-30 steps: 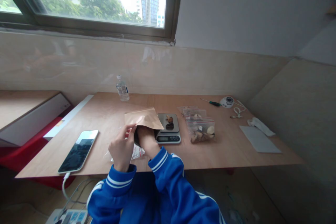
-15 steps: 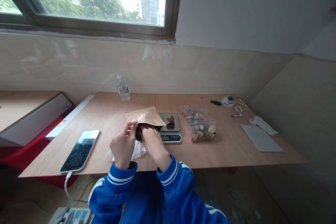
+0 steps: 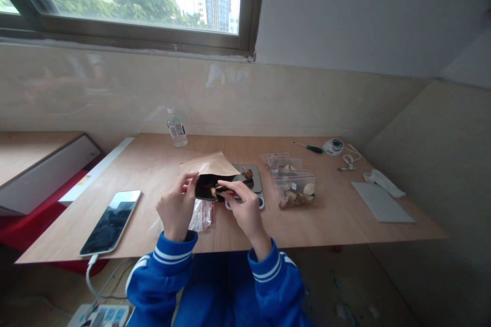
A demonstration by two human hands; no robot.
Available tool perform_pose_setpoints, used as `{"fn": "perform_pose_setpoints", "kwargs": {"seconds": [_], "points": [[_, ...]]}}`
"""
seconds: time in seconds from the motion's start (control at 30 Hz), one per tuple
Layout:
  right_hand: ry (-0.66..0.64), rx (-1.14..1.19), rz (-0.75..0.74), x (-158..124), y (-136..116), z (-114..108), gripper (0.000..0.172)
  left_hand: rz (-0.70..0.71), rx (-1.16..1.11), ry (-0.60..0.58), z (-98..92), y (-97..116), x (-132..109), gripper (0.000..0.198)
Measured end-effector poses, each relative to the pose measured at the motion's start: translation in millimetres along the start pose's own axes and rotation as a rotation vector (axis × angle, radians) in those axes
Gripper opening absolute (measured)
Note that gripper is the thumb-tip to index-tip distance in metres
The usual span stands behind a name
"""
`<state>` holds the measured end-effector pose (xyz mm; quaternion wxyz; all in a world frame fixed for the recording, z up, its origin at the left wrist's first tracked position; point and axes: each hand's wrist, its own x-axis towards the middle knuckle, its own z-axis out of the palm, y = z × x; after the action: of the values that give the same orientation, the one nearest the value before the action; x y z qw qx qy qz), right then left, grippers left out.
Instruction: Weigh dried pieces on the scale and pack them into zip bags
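My left hand [image 3: 177, 208] pinches the mouth of a brown paper bag [image 3: 210, 167] and holds it open above the wooden table [image 3: 330, 214]. My right hand [image 3: 245, 207] is out of the bag, fingers pinched on a small dark piece at the bag's opening. Just behind my right hand stands a small digital scale [image 3: 251, 178] with a few dark and tan pieces on its plate. A clear zip bag [image 3: 201, 215] lies under my left hand.
Clear zip bags [image 3: 294, 189] of dried pieces lie right of the scale. A phone [image 3: 111, 220] on a cable lies at the left, a small bottle [image 3: 177, 130] at the back. A screwdriver [image 3: 309, 148], a round white device [image 3: 332, 146] and a grey sheet [image 3: 381, 202] lie at the right.
My right hand has drawn out of the paper bag and shifted right, now pinching a small piece at the opening. My left hand kept its hold on the bag's mouth.
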<state>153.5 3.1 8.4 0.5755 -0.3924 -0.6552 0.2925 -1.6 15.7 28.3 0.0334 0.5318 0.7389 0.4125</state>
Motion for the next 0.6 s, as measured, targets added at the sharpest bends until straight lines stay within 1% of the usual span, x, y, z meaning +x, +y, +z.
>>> {"fn": "perform_pose_setpoints", "kwargs": {"seconds": [0.1,0.17,0.23,0.3,0.4,0.5,0.6], "points": [[0.164,0.136,0.154,-3.5,8.3,-15.4,0.024,0.009,0.01,0.047,-1.3,-7.8,8.9,0.022],[0.235,0.151,0.22,-3.1,23.9,-23.0,0.028,0.014,0.009,0.069,-3.1,-12.9,14.2,0.023],[0.267,0.102,0.238,0.4,44.8,-27.1,0.028,0.019,0.003,0.089,-5.1,-16.7,17.5,0.024],[0.269,0.029,0.241,6.7,66.0,-27.4,0.026,0.016,-0.003,0.111,-6.7,-19.0,18.6,0.024],[0.206,-0.118,0.27,17.6,88.6,-23.4,0.024,0.015,-0.004,0.123,-7.5,-20.9,17.7,0.022],[0.153,-0.269,0.244,25.1,94.2,-19.5,0.027,0.03,0.006,0.12,-6.6,-22.6,16.5,0.02],[0.189,-0.355,0.155,26.5,89.8,-19.8,0.028,0.044,0.011,0.132,-4.9,-23.7,16.1,0.019]]}}
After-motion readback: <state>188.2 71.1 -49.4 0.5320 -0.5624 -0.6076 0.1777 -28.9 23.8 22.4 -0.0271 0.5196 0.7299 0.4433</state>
